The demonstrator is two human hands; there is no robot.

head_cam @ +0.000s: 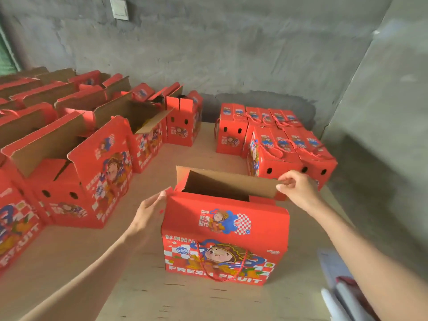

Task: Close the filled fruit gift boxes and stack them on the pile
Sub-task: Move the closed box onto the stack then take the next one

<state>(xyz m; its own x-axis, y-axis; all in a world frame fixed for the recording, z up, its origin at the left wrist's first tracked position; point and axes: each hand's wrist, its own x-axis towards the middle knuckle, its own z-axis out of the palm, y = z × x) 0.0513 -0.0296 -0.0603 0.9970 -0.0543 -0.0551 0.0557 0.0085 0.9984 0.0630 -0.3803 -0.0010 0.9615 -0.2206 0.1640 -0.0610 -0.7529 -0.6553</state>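
A red fruit gift box printed FRESH FRUIT stands on the brown floor in front of me, its near lid panel folded down and its far brown flap still raised. My left hand lies with straight fingers against the box's upper left corner. My right hand pinches the right end of the raised flap. Behind it, at the back right, sits the pile of closed boxes with red cord handles. What is inside the box is hidden.
Several open red boxes with raised flaps fill the left side in rows. A grey concrete wall runs behind, and a concrete pillar stands at the right. Pale objects lie at the bottom right.
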